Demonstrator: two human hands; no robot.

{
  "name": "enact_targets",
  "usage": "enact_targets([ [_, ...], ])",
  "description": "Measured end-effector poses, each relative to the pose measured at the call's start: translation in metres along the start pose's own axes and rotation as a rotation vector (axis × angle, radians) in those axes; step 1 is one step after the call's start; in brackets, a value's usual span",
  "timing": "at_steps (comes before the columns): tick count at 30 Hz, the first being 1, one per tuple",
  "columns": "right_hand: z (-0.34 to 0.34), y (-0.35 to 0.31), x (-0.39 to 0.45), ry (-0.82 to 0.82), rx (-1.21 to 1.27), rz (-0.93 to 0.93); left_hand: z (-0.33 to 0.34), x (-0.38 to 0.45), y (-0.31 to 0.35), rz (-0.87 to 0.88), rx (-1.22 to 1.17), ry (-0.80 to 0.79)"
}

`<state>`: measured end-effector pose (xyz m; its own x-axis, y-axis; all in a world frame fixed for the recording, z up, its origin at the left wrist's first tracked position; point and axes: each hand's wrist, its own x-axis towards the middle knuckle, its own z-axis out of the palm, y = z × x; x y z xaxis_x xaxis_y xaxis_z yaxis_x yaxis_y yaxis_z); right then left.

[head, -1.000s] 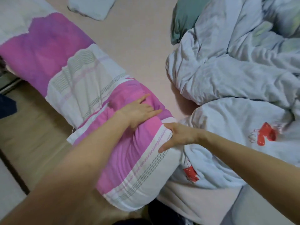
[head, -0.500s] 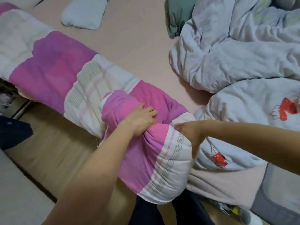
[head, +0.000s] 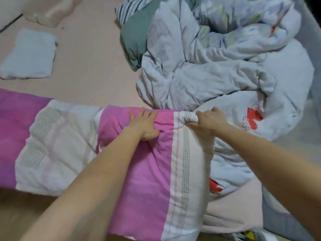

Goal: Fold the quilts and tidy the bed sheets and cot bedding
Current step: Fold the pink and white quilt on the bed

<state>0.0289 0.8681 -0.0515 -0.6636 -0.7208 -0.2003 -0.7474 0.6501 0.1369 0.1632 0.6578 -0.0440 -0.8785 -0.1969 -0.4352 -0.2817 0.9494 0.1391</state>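
Closest in, two bare forearms reach out over the pink and white quilt (head: pixel 142 174), a thick padded roll lying along the near edge of the bed (head: pixel 90 70). It shows broad magenta bands alternating with white panels, and the white panels carry thin grey stitched lines and faint pink stripes. The near end looks plump and rounded, the cover creased where it is pressed. The left hand (head: pixel 145 125) lies flat on a pink band, fingers spread and straight, pushing down into the padding. The right hand (head: pixel 207 121) pinches a small tuck of the white striped edge, fingers curled round it at the quilt's right end. Just beside that hand, touching the quilt, a pale blue quilt (head: pixel 225 87) sits in a crumpled heap across the right of the bed, with red printed shapes on its near folds. Further back, a grey-green pillow (head: pixel 134 32) pokes out from under that heap. Off to the far left, well apart, a small pale blue folded cloth (head: pixel 29 54) lies flat on the pink sheet.
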Motion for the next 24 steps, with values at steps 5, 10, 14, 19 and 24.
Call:
enact_targets([
  [5,0.024,-0.011,0.032,-0.061,0.121,0.311,0.055,0.007,-0.025,-0.132,0.007,0.082],
  [10,0.035,-0.065,0.034,0.345,0.276,-0.001,0.094,0.019,-0.014,-0.095,-0.055,0.34],
  [14,0.084,-0.052,0.027,0.063,-0.004,-0.209,0.13,0.043,-0.033,-0.237,-0.045,0.302],
  [19,0.138,-0.043,0.067,-0.107,-0.155,-0.133,0.159,0.082,-0.055,-0.282,-0.135,0.042],
  [24,0.118,-0.06,0.074,-0.265,-0.173,-0.079,0.12,0.066,-0.052,-0.242,-0.087,-0.197],
])
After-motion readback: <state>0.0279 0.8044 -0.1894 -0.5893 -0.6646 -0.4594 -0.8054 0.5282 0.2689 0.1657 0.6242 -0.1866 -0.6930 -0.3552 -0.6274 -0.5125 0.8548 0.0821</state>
